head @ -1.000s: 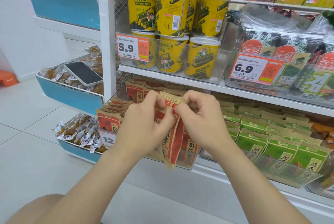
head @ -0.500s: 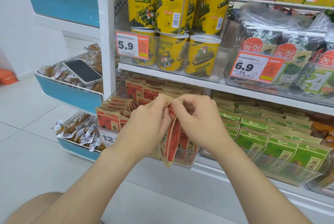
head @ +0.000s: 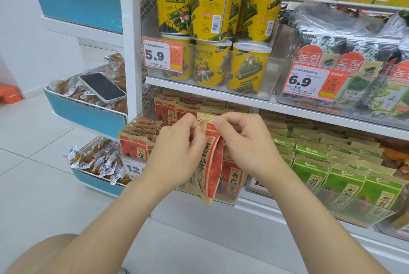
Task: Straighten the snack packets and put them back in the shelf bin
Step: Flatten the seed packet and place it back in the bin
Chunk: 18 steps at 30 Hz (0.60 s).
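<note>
The upper white shelf board (head: 199, 93) carries a clear plastic bin (head: 274, 67) of yellow cylindrical tubs (head: 210, 8) stacked two high at left. A second clear bin (head: 365, 105) of green seaweed packs (head: 365, 52) sits at right. On the lower white shelf (head: 254, 206), a clear front-walled bin (head: 228, 191) holds upright red-and-tan snack packets (head: 132, 143). Green-and-tan packets (head: 345, 183) stand in rows just to their right.

Bright even store light, soft shadows, wide-angle bending at edges, slight softness throughout.

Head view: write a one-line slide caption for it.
Left hand and right hand pinch a red snack packet by its top at the shelf bin.
</note>
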Tool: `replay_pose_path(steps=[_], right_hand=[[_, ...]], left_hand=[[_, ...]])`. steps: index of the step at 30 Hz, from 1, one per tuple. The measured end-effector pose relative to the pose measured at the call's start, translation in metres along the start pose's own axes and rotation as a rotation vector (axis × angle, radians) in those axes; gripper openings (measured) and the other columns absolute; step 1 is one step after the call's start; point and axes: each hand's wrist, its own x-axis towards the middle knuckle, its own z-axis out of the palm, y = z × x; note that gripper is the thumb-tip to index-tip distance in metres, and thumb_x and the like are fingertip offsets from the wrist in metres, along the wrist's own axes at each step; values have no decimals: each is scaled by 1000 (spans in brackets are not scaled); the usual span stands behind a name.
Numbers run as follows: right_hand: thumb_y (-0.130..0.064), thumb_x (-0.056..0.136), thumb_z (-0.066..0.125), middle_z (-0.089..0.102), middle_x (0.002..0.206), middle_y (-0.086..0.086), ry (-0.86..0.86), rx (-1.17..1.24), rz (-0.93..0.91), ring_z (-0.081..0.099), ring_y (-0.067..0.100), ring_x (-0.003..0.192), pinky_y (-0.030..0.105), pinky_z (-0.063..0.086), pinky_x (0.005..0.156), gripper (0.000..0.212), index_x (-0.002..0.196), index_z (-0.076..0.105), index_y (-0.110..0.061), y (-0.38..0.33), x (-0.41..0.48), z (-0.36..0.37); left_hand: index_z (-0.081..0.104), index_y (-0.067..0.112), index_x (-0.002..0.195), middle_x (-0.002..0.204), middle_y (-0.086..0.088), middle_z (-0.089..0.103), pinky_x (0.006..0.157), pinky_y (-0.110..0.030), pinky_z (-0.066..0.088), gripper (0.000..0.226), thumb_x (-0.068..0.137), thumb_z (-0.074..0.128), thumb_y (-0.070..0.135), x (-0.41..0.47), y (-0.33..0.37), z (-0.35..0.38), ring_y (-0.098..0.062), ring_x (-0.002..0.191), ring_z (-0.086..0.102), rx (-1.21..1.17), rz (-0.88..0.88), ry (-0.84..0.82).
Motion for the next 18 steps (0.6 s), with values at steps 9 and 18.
replay_pose_path(steps=[9,18], right_hand=[[-33,102,59,71,83,23,-62,78,22,69,50,85,70,59,75,32,84,76,-12,0,-3,-3],[-13,108,57,78,79,8,-14,63,27,75,23,72,59,64,76,31,85,78,-14,-10,-6,-8]], left_hand=[[53,28,76,63,9,62,57,-41,53,29,103,58,35,-6,6,-4,-13,60,63,59,56,111],[54,24,88,78,7,65,60,-27,49,28,114,47,30,-6,10,-7,-15,72,65,-80,92,19]])
